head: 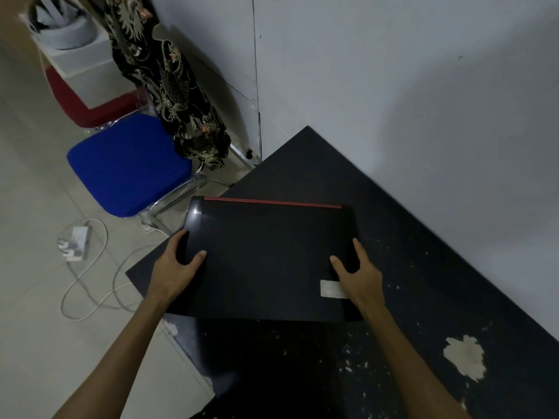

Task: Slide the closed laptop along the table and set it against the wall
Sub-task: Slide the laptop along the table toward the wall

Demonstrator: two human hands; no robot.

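A closed black laptop (266,255) with a red strip along its far edge lies flat on the dark table (393,231). Its far left corner juts past the table's left edge. My left hand (178,267) grips the laptop's left side, thumb on the lid. My right hand (357,273) grips the right side, thumb on top, partly covering a pale sticker (328,288). The grey wall (423,101) runs along the table's far right edge. A strip of bare table lies between the laptop and that wall.
A blue-seated chair (127,164) stands on the tiled floor left of the table, patterned cloth (169,86) hanging behind it. A white power strip with a cable (75,246) lies on the floor. The table's surface is chipped, with a pale patch (465,356) near right.
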